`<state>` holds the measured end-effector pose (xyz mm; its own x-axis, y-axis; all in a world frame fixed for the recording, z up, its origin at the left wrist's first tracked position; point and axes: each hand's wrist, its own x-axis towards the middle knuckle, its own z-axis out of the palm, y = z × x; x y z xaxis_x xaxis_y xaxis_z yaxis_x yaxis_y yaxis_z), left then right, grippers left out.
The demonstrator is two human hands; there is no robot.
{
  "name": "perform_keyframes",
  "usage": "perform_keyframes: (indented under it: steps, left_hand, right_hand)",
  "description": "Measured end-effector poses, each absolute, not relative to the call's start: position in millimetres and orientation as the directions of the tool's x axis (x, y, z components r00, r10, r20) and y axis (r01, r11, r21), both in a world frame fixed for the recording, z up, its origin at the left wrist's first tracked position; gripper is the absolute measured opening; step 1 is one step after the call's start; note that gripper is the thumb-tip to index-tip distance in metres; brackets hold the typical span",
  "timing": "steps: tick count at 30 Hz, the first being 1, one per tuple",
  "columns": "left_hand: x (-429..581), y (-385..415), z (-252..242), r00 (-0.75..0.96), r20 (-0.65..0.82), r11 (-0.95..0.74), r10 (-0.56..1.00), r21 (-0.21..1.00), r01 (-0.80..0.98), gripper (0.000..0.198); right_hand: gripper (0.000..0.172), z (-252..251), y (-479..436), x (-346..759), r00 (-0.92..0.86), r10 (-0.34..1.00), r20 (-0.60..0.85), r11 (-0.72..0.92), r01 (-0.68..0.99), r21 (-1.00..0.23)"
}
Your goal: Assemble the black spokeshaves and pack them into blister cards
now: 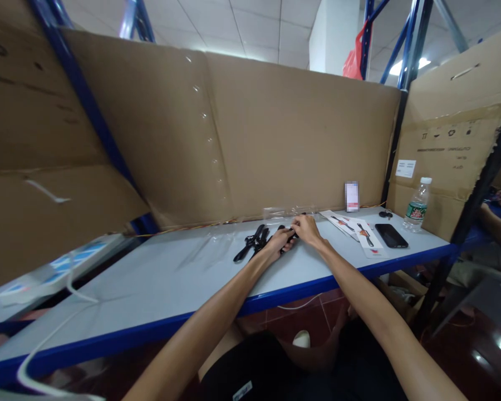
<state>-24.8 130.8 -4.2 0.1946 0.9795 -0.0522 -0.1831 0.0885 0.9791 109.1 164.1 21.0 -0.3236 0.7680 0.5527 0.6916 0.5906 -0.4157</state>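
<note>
on the table [150, 284], cards [364, 235] lie between hands [280, 240] and bottle [417, 207]

1 bottle [416, 211] (capped) near black phone [391, 236]

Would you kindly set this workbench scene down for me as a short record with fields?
Left hand: grips a black item, details too small to tell
Right hand: touches the same item
Beside left hand: black objects, loosely piled
Right of hands: printed cards, dark-screened phone, clear bottle
Surface: grey tabletop, blue-edged
Behind: cardboard panel
</note>
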Motion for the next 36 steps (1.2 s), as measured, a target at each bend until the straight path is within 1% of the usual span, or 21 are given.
perform_keyframes:
  steps: [5, 8, 10, 14, 19, 22, 24, 28, 29, 31, 36]
  left_hand:
    - [-23.6, 134.6, -9.0, 0.144, -0.046, 0.067, 0.988, 0.986, -0.151, 0.023]
    - [-23.6, 136.9, -10.3, 0.121, -0.042, 0.059, 0.992, 0.988, -0.143, 0.021]
    - [-23.6, 137.2, -10.5, 0.116, -0.031, 0.047, 0.993, 0.989, -0.139, 0.022]
    - [-22.4, 135.4, -9.6, 0.128, -0.004, 0.02, 0.992, 0.992, -0.124, 0.022]
    - [-20.5, 134.1, -9.1, 0.154, 0.011, 0.006, 0.988, 0.994, -0.112, 0.021]
    - [-20.7, 134.5, -9.0, 0.156, 0.016, 0.003, 0.988, 0.993, -0.117, 0.022]
    - [-21.2, 134.4, -8.8, 0.158, 0.014, 0.005, 0.987, 0.993, -0.12, 0.023]
    - [-22.0, 133.1, -8.8, 0.163, 0.012, 0.009, 0.987, 0.992, -0.128, 0.026]
    - [-21.9, 132.7, -8.9, 0.163, 0.014, 0.007, 0.987, 0.991, -0.131, 0.027]
    - [-21.7, 132.2, -9.2, 0.162, 0.021, 0.002, 0.987, 0.99, -0.14, 0.027]
    - [-21.2, 133.8, -9.9, 0.16, 0.027, -0.001, 0.987, 0.987, -0.161, 0.026]
  right_hand:
    - [0.01, 20.4, 166.5, 109.3, -0.311, 0.779, 0.545, 0.593, 0.649, -0.476]
    - [0.009, 19.1, 168.9, 110.1, -0.335, 0.779, 0.53, 0.599, 0.648, -0.47]
    - [0.01, 19.6, 168.4, 110.7, -0.346, 0.769, 0.537, 0.602, 0.672, -0.43]
    - [0.013, 24.4, 161.2, 110.5, -0.361, 0.738, 0.57, 0.594, 0.747, -0.296]
    - [0.02, 28.3, 151.5, 107.6, -0.428, 0.723, 0.542, 0.576, 0.807, -0.131]
    - [0.025, 28.1, 150.7, 107.5, -0.481, 0.705, 0.521, 0.598, 0.799, -0.072]
    - [0.023, 27.6, 152.3, 109.0, -0.479, 0.714, 0.51, 0.602, 0.792, -0.099]
    - [0.016, 26.7, 158.0, 112.9, -0.387, 0.786, 0.481, 0.553, 0.789, -0.268]
    - [0.016, 26.6, 159.2, 113.5, -0.373, 0.796, 0.477, 0.544, 0.787, -0.292]
    - [0.014, 26.8, 160.5, 113.8, -0.368, 0.793, 0.486, 0.541, 0.792, -0.282]
    - [0.017, 29.4, 157.9, 111.0, -0.403, 0.756, 0.516, 0.544, 0.825, -0.153]
